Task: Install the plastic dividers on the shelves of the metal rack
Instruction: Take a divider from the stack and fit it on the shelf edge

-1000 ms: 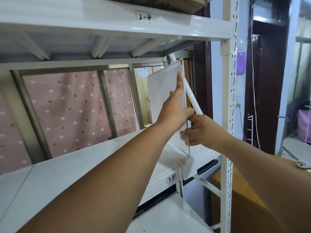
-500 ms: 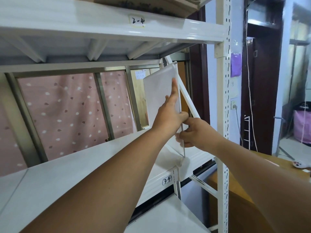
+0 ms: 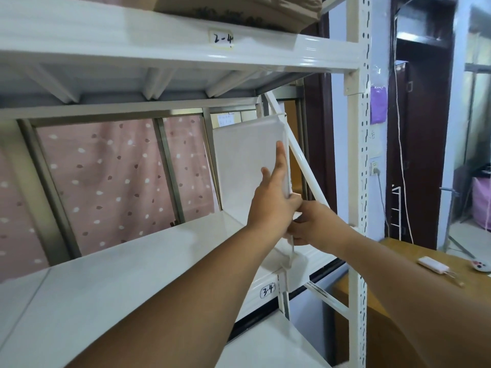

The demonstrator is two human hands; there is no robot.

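A translucent white plastic divider (image 3: pixel 247 166) stands upright at the right end of the white metal rack's shelf (image 3: pixel 111 282) labelled 3-4. My left hand (image 3: pixel 271 200) lies flat against the divider's near face, fingers pointing up and thumb hooked on its front edge. My right hand (image 3: pixel 310 227) grips the divider's lower front edge from the right side. The divider's foot reaches the shelf's front lip. A slanted white brace (image 3: pixel 297 158) of the rack runs just right of the divider.
The shelf above (image 3: pixel 159 49) is labelled 2-4 and carries a cardboard box (image 3: pixel 239 9). The perforated upright post (image 3: pixel 358 155) stands right of my hands. Behind the rack hangs a pink dotted curtain (image 3: pixel 111 181). A wooden table (image 3: pixel 438 274) with small items lies at lower right.
Both hands stay on the divider in nearly the same grip. The divider sits a little more upright, and the view has shifted slightly.
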